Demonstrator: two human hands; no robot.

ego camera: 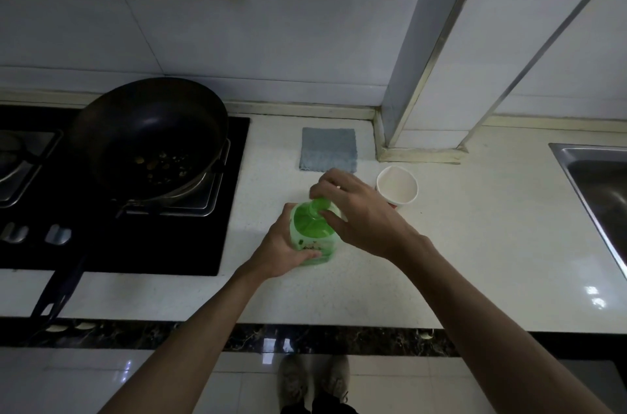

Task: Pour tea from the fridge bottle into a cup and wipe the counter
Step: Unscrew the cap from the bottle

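we see green bottle [307,232] upright on table [475,244], left hand [283,252] wrapped round its body, right hand [361,211] pinching cap [318,205], white cup [397,188] just right, grey cloth [328,149] behind

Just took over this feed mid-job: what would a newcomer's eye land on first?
The bright green bottle at the middle of the white counter, its body gripped by the left hand while the fingers of the right hand curl round its green cap. Just behind it to the right stands a white cup that looks empty, with a grey-blue cloth lying flat near the wall. At left a dark wok sits on the black hob.
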